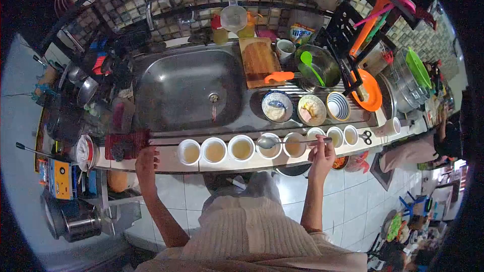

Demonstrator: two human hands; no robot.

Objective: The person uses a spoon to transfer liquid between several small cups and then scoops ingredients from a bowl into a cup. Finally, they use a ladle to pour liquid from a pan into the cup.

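My right hand (pixel 321 157) is closed on the handle of a metal spoon (pixel 268 142), whose bowl hangs over a white cup (pixel 269 152) in the row along the counter's front edge. Several white cups stand in that row, and those on the left, such as this one (pixel 242 148), hold a yellowish liquid. Left of the row, my left hand (pixel 146 163) is by the counter edge beside a dark red cloth (pixel 126 145), its fingers partly bent, with nothing visible in it.
Behind the cups lie a steel sink (pixel 189 88), a wooden board (pixel 258 58), patterned bowls (pixel 277 106), a pot (pixel 327 65) with a green ladle, and an orange plate (pixel 370 90). Scissors (pixel 366 137) lie right of the row. A person's sleeve (pixel 411 155) shows at the right.
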